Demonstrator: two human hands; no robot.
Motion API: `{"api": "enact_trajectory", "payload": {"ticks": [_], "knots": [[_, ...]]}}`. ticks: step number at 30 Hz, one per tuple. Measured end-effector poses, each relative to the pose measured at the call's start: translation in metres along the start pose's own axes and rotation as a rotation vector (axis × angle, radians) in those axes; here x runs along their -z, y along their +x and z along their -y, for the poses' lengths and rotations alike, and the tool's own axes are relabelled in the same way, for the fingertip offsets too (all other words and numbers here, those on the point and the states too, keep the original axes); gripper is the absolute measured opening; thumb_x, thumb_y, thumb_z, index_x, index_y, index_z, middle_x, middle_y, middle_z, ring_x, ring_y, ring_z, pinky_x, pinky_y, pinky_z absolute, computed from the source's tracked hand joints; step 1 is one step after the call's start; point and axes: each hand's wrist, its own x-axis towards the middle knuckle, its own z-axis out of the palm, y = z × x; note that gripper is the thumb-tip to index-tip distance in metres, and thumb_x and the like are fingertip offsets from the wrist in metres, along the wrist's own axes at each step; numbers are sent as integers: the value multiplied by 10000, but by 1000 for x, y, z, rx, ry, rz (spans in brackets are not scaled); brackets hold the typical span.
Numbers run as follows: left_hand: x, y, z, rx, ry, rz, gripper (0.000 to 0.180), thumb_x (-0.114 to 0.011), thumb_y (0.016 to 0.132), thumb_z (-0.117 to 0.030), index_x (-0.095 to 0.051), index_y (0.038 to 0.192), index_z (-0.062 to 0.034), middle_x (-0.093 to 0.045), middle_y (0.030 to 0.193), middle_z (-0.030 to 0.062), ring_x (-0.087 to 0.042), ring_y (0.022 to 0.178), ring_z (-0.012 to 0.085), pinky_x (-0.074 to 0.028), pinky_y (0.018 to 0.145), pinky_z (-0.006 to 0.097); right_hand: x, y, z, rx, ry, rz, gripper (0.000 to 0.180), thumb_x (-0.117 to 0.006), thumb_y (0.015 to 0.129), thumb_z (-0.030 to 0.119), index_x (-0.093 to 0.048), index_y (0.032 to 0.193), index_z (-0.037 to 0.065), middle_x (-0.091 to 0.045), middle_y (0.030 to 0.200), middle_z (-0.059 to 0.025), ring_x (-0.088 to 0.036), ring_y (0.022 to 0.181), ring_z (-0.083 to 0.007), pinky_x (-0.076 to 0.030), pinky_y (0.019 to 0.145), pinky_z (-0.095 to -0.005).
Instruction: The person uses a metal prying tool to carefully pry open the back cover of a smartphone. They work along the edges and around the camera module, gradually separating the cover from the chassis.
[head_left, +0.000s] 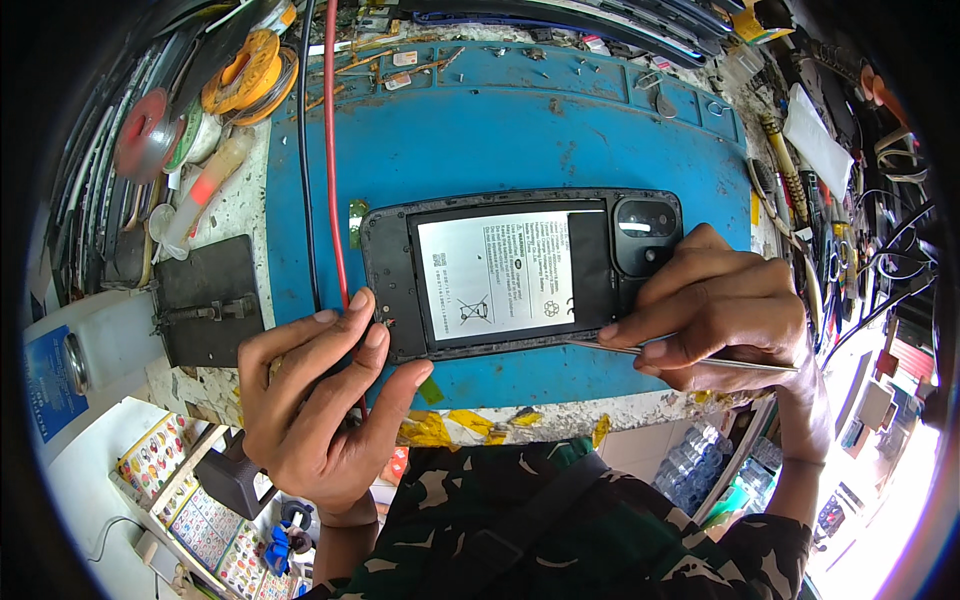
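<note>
A smartphone with its back cover off lies sideways on a blue work mat. Its white-labelled battery is exposed, and the camera module sits at the right end. My left hand holds the phone's near left corner between fingertips and thumb. In my right hand, a thin metal tool is pinched. Its pointed tip meets the phone's near long edge, below the battery; whether it is tweezers or a pick cannot be told. My right fingers also rest against the phone's near right part.
A red cable and a black cable cross the mat at left. Wire spools and a dark flat plate lie beyond them. Small screws and parts sit in the mat's far trays. Tools and cables crowd the right side.
</note>
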Motion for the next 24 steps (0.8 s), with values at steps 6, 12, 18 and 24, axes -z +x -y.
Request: {"api": "enact_trajectory", "payload": {"ticks": [6,12,18,24], "knots": [[1,0,-1,5,3,7,390,-949,635,-73,-807,998,-65,-793,1105,80,-668,993,245,-545,826,330,-4,3,-1,40,-35,-3,133,-854,842,168,-737,846,107,-812,951,-115,-731,798,-212,-453,750,-340],[-2,1,-1,-5,-10,-14,385,-950,641,-77,-804,997,-66,-793,1097,75,-667,984,240,-546,823,330,-11,9,6,-22,-52,-21,165,-867,816,171,-708,800,134,-816,939,-82,-730,800,-189,-435,770,-333],[-1,-1,1,-13,2,-10,390,-951,641,-80,-803,1002,-73,-794,1095,66,-667,978,240,-549,813,330,-21,18,11,-36,-66,-51,190,-878,790,145,-688,797,151,-817,946,-66,-735,815,-179,-426,740,-328],[-3,-2,1,-4,1,-22,374,-946,640,-81,-809,987,-60,-793,1105,66,-668,976,246,-551,814,333,-25,22,11,13,-106,-22,194,-876,787,95,-696,834,152,-816,988,-66,-742,846,-175,-419,734,-320]]}}
